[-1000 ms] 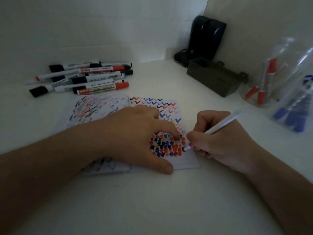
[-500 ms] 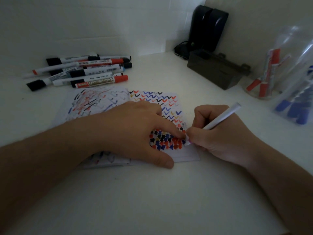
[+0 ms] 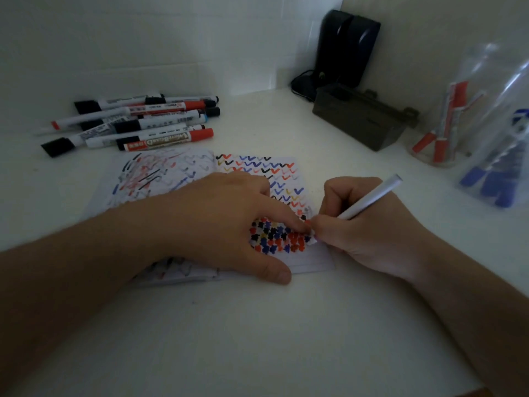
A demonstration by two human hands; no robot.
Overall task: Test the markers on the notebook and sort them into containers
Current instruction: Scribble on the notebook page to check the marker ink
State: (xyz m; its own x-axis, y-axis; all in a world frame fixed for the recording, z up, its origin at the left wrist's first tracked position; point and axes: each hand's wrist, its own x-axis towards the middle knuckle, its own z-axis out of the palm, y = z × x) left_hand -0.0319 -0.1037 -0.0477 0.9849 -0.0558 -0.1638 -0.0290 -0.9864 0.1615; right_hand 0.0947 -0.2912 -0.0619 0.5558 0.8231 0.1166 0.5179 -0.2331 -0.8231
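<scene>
White-barrelled marker [image 3: 369, 199] centre-right of frame, pinched mid-barrel in right hand [image 3: 363, 224], tip down at right edge of notebook [image 3: 257, 213]. Light, stiff, smooth plastic; probably slips if held near the tail, better gripped low by the tip. Left hand [image 3: 217, 222] flat on page, fingers relaxed, pinning thin floppy paper. Untested pile of markers [image 3: 137, 124] upper left. Clear cup of red markers [image 3: 446, 124] and bag of blue markers [image 3: 498, 173] far right; dark box [image 3: 357, 118] between, may obstruct reach.

Red, blue, black ticks and blots across white notebook [image 3: 303, 260].
</scene>
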